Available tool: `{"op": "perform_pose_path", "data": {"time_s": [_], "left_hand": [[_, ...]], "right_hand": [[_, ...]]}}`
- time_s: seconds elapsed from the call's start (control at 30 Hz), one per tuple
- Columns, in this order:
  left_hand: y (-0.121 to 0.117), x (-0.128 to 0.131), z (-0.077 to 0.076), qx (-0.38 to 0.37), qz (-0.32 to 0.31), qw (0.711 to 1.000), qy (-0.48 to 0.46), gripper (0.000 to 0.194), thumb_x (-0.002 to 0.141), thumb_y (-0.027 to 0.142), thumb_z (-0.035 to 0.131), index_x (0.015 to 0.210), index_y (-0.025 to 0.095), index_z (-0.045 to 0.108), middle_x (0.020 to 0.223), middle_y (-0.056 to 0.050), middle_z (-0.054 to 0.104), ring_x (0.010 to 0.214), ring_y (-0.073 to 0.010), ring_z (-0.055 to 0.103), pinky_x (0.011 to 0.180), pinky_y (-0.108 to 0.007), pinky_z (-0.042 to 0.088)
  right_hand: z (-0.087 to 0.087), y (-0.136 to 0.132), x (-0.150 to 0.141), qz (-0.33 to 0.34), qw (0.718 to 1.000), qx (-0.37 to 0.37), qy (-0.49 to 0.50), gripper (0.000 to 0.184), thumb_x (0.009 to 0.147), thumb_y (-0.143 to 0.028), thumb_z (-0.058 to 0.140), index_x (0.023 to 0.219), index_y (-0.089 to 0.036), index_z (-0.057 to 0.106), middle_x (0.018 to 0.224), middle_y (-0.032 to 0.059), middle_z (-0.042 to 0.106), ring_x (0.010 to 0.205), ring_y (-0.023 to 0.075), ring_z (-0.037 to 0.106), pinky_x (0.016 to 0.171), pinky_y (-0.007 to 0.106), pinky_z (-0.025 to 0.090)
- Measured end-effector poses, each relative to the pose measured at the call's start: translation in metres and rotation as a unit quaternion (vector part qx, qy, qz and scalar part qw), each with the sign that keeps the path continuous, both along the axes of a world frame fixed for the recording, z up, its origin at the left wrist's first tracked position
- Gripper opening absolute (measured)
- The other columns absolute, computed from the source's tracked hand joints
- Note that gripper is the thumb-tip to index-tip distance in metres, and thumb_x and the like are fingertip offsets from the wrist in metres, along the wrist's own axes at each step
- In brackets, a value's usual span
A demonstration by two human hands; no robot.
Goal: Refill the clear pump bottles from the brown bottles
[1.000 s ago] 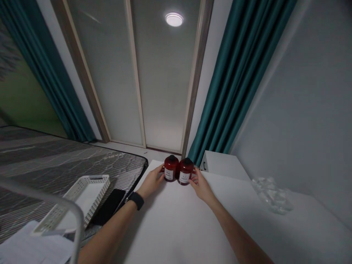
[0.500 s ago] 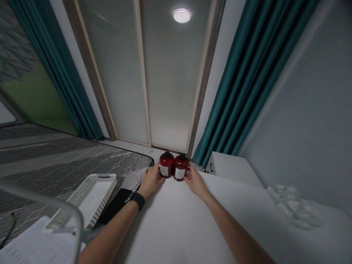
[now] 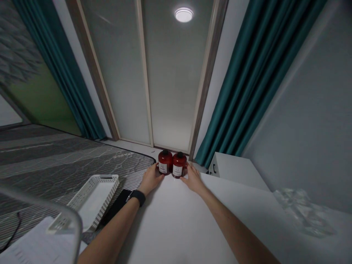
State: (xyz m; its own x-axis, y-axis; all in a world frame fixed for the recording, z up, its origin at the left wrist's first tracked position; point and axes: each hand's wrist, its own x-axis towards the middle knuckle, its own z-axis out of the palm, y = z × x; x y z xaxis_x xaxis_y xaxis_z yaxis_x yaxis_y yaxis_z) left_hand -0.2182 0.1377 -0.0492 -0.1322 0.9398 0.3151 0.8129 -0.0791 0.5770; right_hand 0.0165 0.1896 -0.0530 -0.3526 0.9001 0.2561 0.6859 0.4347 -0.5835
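1. Two dark-red bottles (image 3: 165, 162) with black caps and white labels stand upright on the white counter (image 3: 176, 223), side by side and touching, near its far edge.
2. The left grip (image 3: 150, 179) is just left of the left-hand bottle. Its spread fingers (image 3: 160, 171) touch the bottle's lower side and do not wrap around it.
3. The right grip (image 3: 193, 180) is just right of the right-hand bottle. It is likewise spread, with its fingers (image 3: 184, 179) against the bottle's lower side.
4. A black wristwatch (image 3: 136, 197) is on the left wrist.
5. Beyond the counter's left edge, a white plastic basket (image 3: 95, 178) rests on a gray mattress (image 3: 68, 157).
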Motion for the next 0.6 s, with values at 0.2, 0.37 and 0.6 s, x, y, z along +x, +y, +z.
{"op": "perform_pose_path", "data": {"time_s": [0.2,0.37,0.6], "left_hand": [[0.006,0.000,0.001,0.015,-0.005,1.000,-0.004,0.038,0.078,0.020,0.070,0.114,0.015,0.060,0.111,-0.014,0.068,0.106,-0.0299,0.062,0.090,-0.039,0.047],[0.010,0.004,-0.003,0.032,0.004,0.999,-0.017,0.041,0.078,0.017,0.068,0.118,0.013,0.058,0.112,-0.015,0.067,0.105,-0.0283,0.062,0.092,-0.039,0.047],[0.009,0.008,-0.009,0.044,0.011,0.999,-0.029,0.044,0.079,0.018,0.066,0.122,0.011,0.056,0.113,-0.016,0.065,0.107,-0.0300,0.060,0.093,-0.041,0.048]], "right_hand": [[0.001,0.006,-0.004,0.015,1.000,-0.001,-0.027,0.077,0.077,-0.020,0.071,0.145,-0.019,0.035,0.122,0.0130,0.065,0.122,0.0315,0.053,0.099,0.040,0.036],[0.001,0.012,-0.005,0.024,0.999,-0.004,-0.032,0.080,0.077,-0.023,0.072,0.146,-0.017,0.031,0.124,0.0142,0.064,0.123,0.0316,0.052,0.100,0.041,0.037],[0.002,0.016,-0.004,0.034,0.999,-0.009,-0.029,0.076,0.077,-0.023,0.071,0.144,-0.021,0.035,0.124,0.0110,0.064,0.122,0.0304,0.053,0.099,0.041,0.038]]}}
